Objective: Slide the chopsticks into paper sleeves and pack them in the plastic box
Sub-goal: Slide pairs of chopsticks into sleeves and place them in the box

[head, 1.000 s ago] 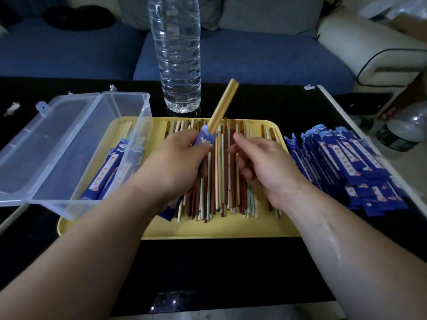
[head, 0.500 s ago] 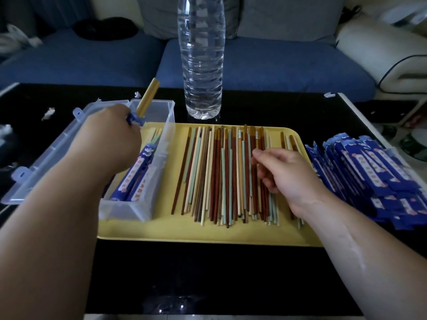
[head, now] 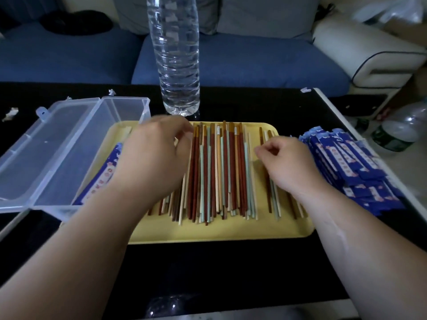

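A tall water bottle (head: pixel 178 65) blocks the tray's (head: pixel 219 232) 12 o'clock edge. The open plastic box (head: pixel 129 109) walls off 9 o'clock and sleeves (head: pixel 346 162) crowd 3 o'clock. Bare bench (head: pixel 208 273) lies at 6 o'clock.

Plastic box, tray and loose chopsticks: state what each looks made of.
Plastic box: clear, rigid plastic, glossy; its walls and lid are see-through, with light glinting on the edges. Tray: smooth matte yellow with rounded moulded corners, probably plastic. Chopsticks: red-brown, tan, cream and pale green, dull finish; wood, bamboo or a composite, the view cannot settle which.
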